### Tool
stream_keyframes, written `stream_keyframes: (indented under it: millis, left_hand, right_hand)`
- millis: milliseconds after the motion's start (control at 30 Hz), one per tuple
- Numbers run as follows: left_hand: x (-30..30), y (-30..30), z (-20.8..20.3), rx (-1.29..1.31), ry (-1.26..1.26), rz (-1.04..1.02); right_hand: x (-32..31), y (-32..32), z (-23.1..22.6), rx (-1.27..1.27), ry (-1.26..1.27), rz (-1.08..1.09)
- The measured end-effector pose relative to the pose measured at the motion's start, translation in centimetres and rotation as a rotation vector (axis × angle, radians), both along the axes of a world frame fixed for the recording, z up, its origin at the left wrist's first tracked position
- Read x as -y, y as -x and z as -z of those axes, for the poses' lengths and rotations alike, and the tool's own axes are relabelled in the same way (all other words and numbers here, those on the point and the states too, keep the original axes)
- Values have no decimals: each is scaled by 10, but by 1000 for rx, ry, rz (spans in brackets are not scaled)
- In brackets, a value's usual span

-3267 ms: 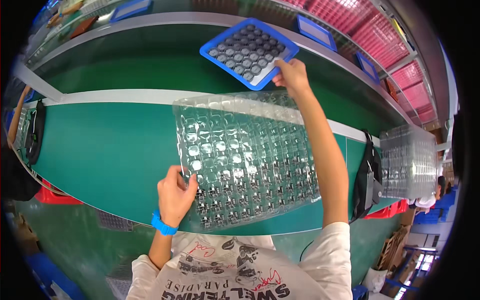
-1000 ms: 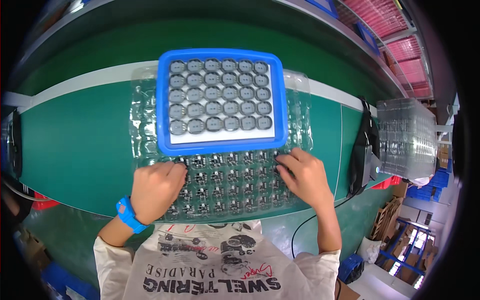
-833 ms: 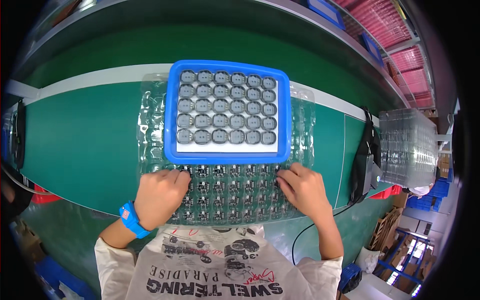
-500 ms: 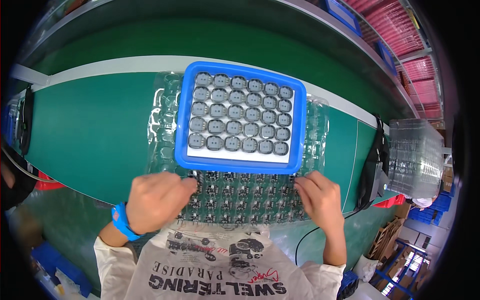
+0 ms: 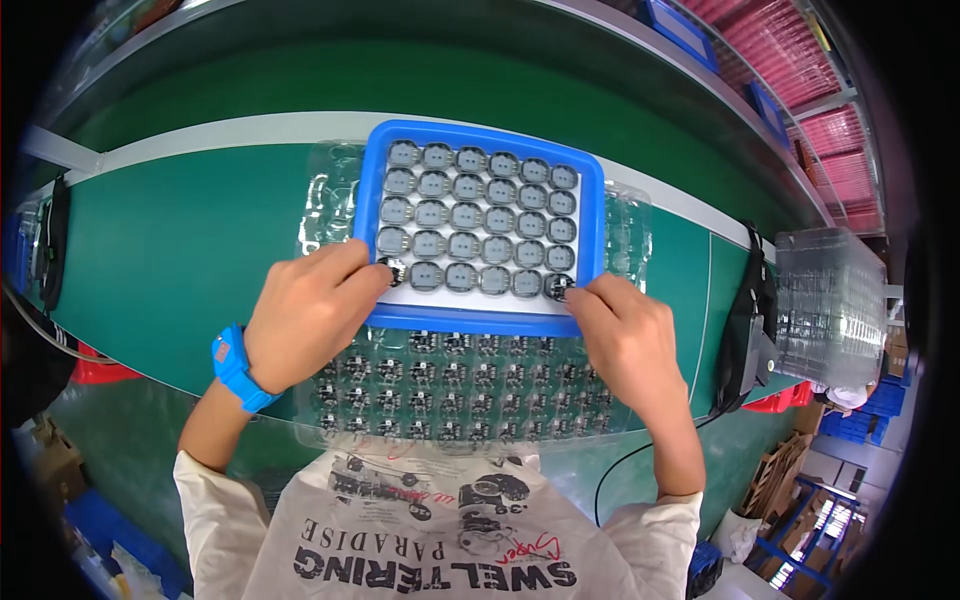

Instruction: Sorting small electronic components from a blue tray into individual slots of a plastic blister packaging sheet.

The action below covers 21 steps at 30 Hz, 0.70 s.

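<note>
A blue tray holds rows of grey rounded plastic housings on a white sheet. My left hand is closed, its fingertips pinching a small black circuit board at the near-left housing. At the near-right housing, my right hand has thumb and finger on another black circuit board. Beneath the blue tray and toward my body lies a clear plastic blister tray. Several black circuit boards sit in rows in its near pockets. The fingertips partly cover both handled boards.
The trays rest on a green tabletop with a pale bar along its far side. To the right are a black bag and a tall stack of clear plastic trays. A black cable hangs by my right forearm.
Both hands have moved away from my body, from the blister tray to the blue tray's near corners. Black boards now show at the two near corner housings. The blue tray has shifted slightly.
</note>
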<state>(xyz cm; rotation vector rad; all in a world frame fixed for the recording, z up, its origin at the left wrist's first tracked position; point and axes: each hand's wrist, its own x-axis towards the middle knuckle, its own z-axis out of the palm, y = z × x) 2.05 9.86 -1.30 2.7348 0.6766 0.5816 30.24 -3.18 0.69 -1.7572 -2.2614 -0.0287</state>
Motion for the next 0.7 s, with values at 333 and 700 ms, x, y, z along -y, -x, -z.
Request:
stream_keyframes:
  millis: [333, 700]
  left_hand:
    - [2, -1, 2, -26, 61, -31]
    - [2, -2, -2, -146, 25, 3]
  right_hand:
    - [-6, -4, 4, 26, 23, -35]
    - [-10, 0, 12, 18, 36, -78]
